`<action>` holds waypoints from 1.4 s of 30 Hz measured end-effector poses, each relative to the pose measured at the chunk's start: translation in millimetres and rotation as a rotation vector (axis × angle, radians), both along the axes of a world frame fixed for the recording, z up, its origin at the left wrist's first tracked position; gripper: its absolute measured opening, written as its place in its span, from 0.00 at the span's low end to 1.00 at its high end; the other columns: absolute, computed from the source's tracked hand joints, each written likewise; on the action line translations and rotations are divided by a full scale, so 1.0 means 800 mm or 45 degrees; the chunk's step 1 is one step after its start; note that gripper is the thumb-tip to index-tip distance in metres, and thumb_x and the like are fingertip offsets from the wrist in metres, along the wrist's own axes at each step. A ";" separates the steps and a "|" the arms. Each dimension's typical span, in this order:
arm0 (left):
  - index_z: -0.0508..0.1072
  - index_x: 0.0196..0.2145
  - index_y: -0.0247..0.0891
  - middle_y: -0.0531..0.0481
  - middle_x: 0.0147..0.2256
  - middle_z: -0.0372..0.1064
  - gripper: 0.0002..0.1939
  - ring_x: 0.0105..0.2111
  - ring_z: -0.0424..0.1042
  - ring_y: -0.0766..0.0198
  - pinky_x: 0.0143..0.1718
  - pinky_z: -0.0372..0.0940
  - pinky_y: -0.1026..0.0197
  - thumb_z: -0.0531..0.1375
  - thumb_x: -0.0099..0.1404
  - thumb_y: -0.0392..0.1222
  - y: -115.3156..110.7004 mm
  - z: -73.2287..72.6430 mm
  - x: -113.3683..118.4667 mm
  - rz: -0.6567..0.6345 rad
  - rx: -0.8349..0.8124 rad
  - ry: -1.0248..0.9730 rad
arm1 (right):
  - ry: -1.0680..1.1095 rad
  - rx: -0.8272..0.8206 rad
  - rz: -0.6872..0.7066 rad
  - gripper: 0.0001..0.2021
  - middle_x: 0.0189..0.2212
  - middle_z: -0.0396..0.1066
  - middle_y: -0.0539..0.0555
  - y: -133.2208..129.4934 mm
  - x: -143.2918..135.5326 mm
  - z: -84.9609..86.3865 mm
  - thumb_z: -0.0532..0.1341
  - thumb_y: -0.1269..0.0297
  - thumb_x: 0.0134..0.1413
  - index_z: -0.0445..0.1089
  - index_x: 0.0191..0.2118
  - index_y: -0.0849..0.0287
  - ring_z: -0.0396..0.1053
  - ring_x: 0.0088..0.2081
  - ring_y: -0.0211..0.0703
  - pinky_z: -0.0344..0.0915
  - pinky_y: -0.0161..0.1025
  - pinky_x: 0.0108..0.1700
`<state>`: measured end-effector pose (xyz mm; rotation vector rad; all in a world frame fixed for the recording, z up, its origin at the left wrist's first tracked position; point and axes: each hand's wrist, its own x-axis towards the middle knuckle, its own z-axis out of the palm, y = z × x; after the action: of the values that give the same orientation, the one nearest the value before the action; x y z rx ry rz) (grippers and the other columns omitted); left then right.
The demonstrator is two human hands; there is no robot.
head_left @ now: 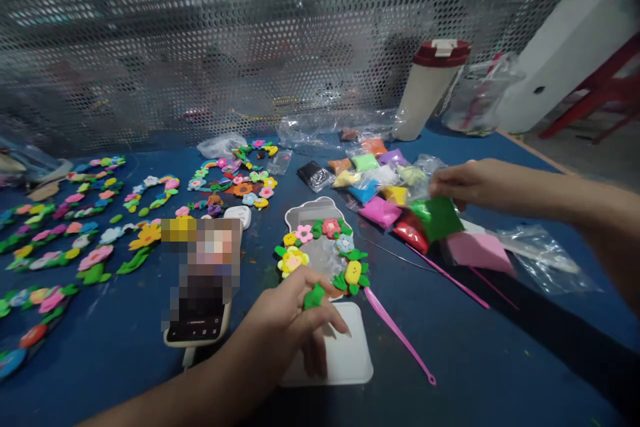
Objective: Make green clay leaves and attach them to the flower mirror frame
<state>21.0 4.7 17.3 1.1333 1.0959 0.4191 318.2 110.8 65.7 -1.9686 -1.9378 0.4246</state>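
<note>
My left hand is closed on a small lump of green clay, pinched between the fingers. It hovers above a white rectangular board. Just beyond it lies a silvery wavy-edged plate, partly ringed by clay flowers such as a yellow one with green leaves. Over on the right, my right hand grips the upper edge of a green clay packet. That packet touches a red packet and a pink packet. The thumb tip of my right hand is hard to make out.
A pink modelling tool lies right of the board. Several coloured clay packets are heaped behind it. A phone with a cable sits left, beside rows of clay-flower pieces. At the back stand a red-lidded tumbler and perforated metal mesh.
</note>
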 end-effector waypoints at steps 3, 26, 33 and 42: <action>0.66 0.27 0.36 0.58 0.14 0.61 0.07 0.11 0.60 0.71 0.17 0.56 0.69 0.56 0.57 0.43 0.000 0.006 -0.005 -0.121 -0.005 0.128 | -0.169 -0.080 0.066 0.07 0.17 0.69 0.50 0.000 0.008 -0.005 0.67 0.69 0.45 0.72 0.22 0.61 0.62 0.19 0.35 0.53 0.35 0.25; 0.70 0.28 0.39 0.60 0.19 0.62 0.02 0.21 0.63 0.70 0.24 0.56 0.69 0.58 0.57 0.37 -0.010 0.004 -0.005 0.006 0.229 0.098 | 0.103 0.469 0.999 0.20 0.25 0.68 0.51 -0.144 -0.130 -0.064 0.48 0.47 0.63 0.64 0.35 0.59 0.64 0.26 0.40 0.57 0.36 0.28; 0.64 0.22 0.37 0.59 0.20 0.59 0.09 0.22 0.58 0.71 0.24 0.52 0.68 0.54 0.59 0.35 -0.017 0.006 -0.004 -0.168 0.515 0.263 | 0.067 0.719 1.024 0.21 0.19 0.65 0.49 -0.153 -0.153 -0.089 0.44 0.57 0.68 0.64 0.28 0.59 0.60 0.22 0.38 0.52 0.36 0.25; 0.74 0.28 0.38 0.53 0.29 0.73 0.13 0.29 0.67 0.68 0.32 0.60 0.69 0.52 0.66 0.38 -0.020 0.019 -0.010 -0.488 0.480 0.035 | -0.010 0.930 1.130 0.25 0.15 0.60 0.51 -0.166 -0.145 -0.076 0.40 0.75 0.64 0.64 0.19 0.61 0.53 0.19 0.39 0.45 0.40 0.22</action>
<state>13.2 -11.2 32.7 1.6505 0.8134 0.3129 201.9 -22.1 4.9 -0.6220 -2.4105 -0.1066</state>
